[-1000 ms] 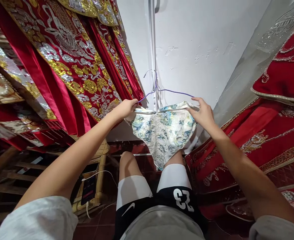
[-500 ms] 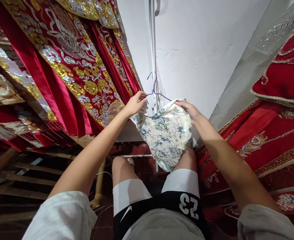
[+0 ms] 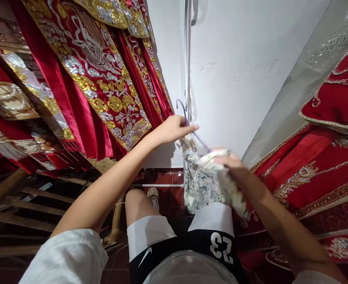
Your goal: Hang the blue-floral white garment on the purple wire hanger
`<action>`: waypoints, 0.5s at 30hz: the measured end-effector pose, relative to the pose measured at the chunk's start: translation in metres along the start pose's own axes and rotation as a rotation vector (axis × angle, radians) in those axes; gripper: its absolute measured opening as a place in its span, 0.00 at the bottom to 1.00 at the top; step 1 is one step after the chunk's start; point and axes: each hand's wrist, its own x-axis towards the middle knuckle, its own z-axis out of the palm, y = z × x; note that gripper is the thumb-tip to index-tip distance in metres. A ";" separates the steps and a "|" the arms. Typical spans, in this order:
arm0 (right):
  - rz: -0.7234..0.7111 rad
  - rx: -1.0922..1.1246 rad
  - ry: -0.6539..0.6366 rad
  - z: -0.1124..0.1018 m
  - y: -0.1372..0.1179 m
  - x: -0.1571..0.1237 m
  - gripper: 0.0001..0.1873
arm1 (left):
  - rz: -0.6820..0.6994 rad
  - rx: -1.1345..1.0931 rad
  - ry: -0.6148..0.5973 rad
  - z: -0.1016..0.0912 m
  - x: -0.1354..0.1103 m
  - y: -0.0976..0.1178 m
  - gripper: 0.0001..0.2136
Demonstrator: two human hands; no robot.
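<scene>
A white cloth with a blue-green floral print [image 3: 206, 185] hangs bunched from a thin purple wire hanger [image 3: 188, 120] in front of my legs. My left hand [image 3: 175, 128] is up at the hanger's left end, fingers closed around the wire and the cloth's top edge. My right hand [image 3: 231, 163], slightly blurred, is lower and to the right, fingers closed in the bunched cloth.
Red garments with gold and silver embroidery [image 3: 103, 86] hang along the left. More red embroidered cloth [image 3: 318, 157] lies on the right under clear plastic. A white wall [image 3: 239, 59] with a vertical strip is ahead. Wooden slats [image 3: 28, 213] are low on the left above a dark red tile floor.
Both hands have come closer together and the hanger has turned edge-on. The cloth, spread wide a second ago, is now gathered into a narrow bunch. My right hand dropped lower.
</scene>
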 end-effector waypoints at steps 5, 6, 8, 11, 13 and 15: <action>-0.289 -0.386 -0.273 0.038 0.005 0.015 0.15 | 0.000 0.088 -0.333 -0.020 -0.026 -0.003 0.14; -0.374 -0.463 -0.155 0.034 0.007 0.024 0.16 | 0.020 0.057 -0.399 -0.028 -0.032 -0.005 0.13; -0.467 -0.601 0.120 0.021 0.016 0.046 0.23 | 0.042 0.011 -0.478 -0.046 -0.042 -0.010 0.12; -0.413 -0.703 0.304 -0.002 0.037 0.083 0.33 | -0.020 -0.025 -0.513 -0.071 -0.053 -0.020 0.12; -0.319 -0.675 0.288 -0.010 0.051 0.106 0.35 | -0.092 -0.072 -0.480 -0.080 -0.057 -0.028 0.13; -0.227 -0.592 0.201 -0.010 0.064 0.124 0.38 | -0.163 -0.117 -0.386 -0.079 -0.055 -0.038 0.15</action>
